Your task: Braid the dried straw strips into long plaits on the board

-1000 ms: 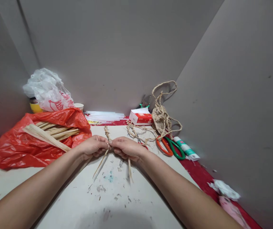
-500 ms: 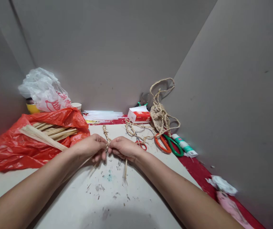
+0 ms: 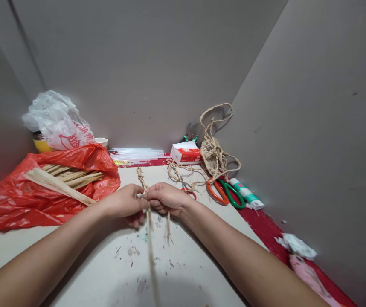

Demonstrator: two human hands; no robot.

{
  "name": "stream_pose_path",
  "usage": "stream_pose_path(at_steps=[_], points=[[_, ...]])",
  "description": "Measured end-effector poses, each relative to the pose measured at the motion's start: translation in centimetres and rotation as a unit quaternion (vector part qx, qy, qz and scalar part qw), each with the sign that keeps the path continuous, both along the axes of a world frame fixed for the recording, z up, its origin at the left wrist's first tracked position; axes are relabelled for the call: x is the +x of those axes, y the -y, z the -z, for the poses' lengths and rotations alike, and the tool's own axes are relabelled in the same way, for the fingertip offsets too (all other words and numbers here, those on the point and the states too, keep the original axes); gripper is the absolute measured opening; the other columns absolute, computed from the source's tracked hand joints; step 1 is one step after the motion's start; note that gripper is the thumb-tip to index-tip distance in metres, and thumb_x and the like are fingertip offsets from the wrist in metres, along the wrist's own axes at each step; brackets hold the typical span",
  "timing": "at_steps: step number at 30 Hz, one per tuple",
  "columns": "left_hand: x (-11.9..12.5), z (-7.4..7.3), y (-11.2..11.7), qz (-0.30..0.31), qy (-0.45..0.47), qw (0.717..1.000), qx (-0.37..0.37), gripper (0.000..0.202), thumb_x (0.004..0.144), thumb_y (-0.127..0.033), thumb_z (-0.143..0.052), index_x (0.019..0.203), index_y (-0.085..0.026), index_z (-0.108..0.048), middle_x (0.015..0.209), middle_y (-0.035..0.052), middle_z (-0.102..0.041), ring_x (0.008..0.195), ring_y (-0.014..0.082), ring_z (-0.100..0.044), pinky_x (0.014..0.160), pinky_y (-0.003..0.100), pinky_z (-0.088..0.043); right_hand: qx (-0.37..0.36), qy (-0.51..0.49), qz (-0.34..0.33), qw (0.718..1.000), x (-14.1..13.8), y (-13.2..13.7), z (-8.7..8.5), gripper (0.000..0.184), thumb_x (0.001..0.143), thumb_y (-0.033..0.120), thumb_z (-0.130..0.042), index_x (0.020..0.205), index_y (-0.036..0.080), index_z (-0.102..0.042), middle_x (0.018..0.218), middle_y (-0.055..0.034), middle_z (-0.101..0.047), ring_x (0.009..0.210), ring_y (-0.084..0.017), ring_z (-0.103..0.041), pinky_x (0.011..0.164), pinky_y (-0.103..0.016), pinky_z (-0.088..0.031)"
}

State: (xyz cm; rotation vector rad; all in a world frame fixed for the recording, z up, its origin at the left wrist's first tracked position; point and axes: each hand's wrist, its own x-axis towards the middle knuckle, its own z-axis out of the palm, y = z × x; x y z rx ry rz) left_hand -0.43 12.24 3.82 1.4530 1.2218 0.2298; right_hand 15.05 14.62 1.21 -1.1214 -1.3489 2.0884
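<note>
Both hands meet at the near end of a short straw braid [image 3: 141,177] lying on a pale board [image 3: 106,273]. My left hand [image 3: 132,204] is closed, its thumb and fingers pinching the braid's strands. My right hand [image 3: 165,198] is closed on the same end, fingertips touching the left ones. One long loose straw strand [image 3: 151,256] hangs from between the hands toward me, blurred at its lower part. Below the right palm a shorter strand [image 3: 169,224] sticks out. The fingers hide exactly how the strands cross.
Left lies a red plastic bag [image 3: 13,196] with dry straw strips [image 3: 58,185]. Behind are a white cup [image 3: 102,142], clear sticks [image 3: 138,153] and a red-white box [image 3: 186,153]. At right are coiled braided cord [image 3: 215,157], orange-handled [image 3: 216,192] and green-handled scissors [image 3: 234,196], and a tube [image 3: 247,194].
A long strand that ran leftward under my left hand now hangs toward me between both hands. My left hand has turned and shifted slightly right; my right hand stays nearly in place.
</note>
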Motion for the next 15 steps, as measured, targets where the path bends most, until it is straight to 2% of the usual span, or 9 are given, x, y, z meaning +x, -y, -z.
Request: stream_pose_path(at_steps=[2, 4, 5, 7, 10, 15], points=[[-0.8, -0.4, -0.7, -0.017, -0.023, 0.999, 0.042, 0.022, 0.072, -0.029, -0.053, 0.086, -0.013, -0.057, 0.051, 0.0015, -0.059, 0.039, 0.0124, -0.052, 0.040, 0.020, -0.037, -0.009, -0.015, -0.019, 1.000, 0.2, -0.2, 0.0, 0.016, 0.068, 0.019, -0.056, 0.056, 0.015, -0.046, 0.035, 0.0096, -0.034, 0.029, -0.002, -0.018, 0.030, -0.016, -0.009], [-1.2, 0.1, -1.4, -0.102, -0.009, 0.985, 0.142, 0.015, 0.069, -0.025, -0.053, 0.079, -0.014, -0.058, 0.050, -0.0002, -0.057, 0.042, 0.0104, -0.050, 0.042, 0.019, -0.035, -0.012, -0.021, -0.030, 0.999, 0.4, -0.3, 0.0, 0.009, 0.069, 0.020, -0.056, 0.064, 0.013, -0.052, 0.036, 0.0101, -0.034, 0.030, -0.002, -0.017, 0.031, -0.016, -0.009], [-1.1, 0.5, -1.5, -0.129, 0.009, 0.978, 0.165, 0.013, 0.068, -0.023, -0.053, 0.077, -0.015, -0.058, 0.052, -0.0006, -0.057, 0.044, 0.0100, -0.050, 0.044, 0.018, -0.034, -0.012, -0.021, -0.031, 0.999, 0.4, -0.3, 0.1, 0.008, 0.069, 0.020, -0.056, 0.066, 0.013, -0.054, 0.037, 0.0102, -0.034, 0.030, -0.002, -0.017, 0.031, -0.016, -0.009], [-0.6, 1.5, -1.5, -0.140, 0.049, 0.981, 0.123, 0.009, 0.069, -0.022, -0.049, 0.071, -0.016, -0.055, 0.053, -0.0005, -0.057, 0.045, 0.0097, -0.048, 0.044, 0.019, -0.033, -0.004, -0.014, -0.032, 0.999, 0.5, -0.4, 0.2, 0.010, 0.070, 0.021, -0.056, 0.065, 0.013, -0.053, 0.037, 0.0099, -0.034, 0.030, -0.002, -0.017, 0.031, -0.016, -0.010], [0.4, 2.5, -1.0, -0.133, 0.060, 0.989, 0.041, 0.021, 0.074, -0.027, -0.040, 0.057, -0.017, -0.048, 0.047, -0.0017, -0.047, 0.036, 0.0076, -0.035, 0.039, 0.020, -0.023, 0.008, 0.001, -0.046, 0.999, 0.5, -0.3, 0.1, 0.011, 0.070, 0.022, -0.055, 0.064, 0.013, -0.053, 0.037, 0.0098, -0.034, 0.030, -0.002, -0.018, 0.030, -0.016, -0.010], [0.3, 2.4, -1.1, -0.114, 0.055, 0.988, 0.089, 0.023, 0.073, -0.026, -0.041, 0.053, -0.017, -0.047, 0.046, -0.0053, -0.033, 0.038, 0.0060, -0.023, 0.039, 0.022, -0.016, 0.035, 0.025, -0.074, 0.996, 0.9, -0.4, -0.3, 0.010, 0.072, 0.021, -0.052, 0.068, 0.013, -0.055, 0.038, 0.0104, -0.033, 0.030, -0.002, -0.018, 0.030, -0.017, -0.011]])
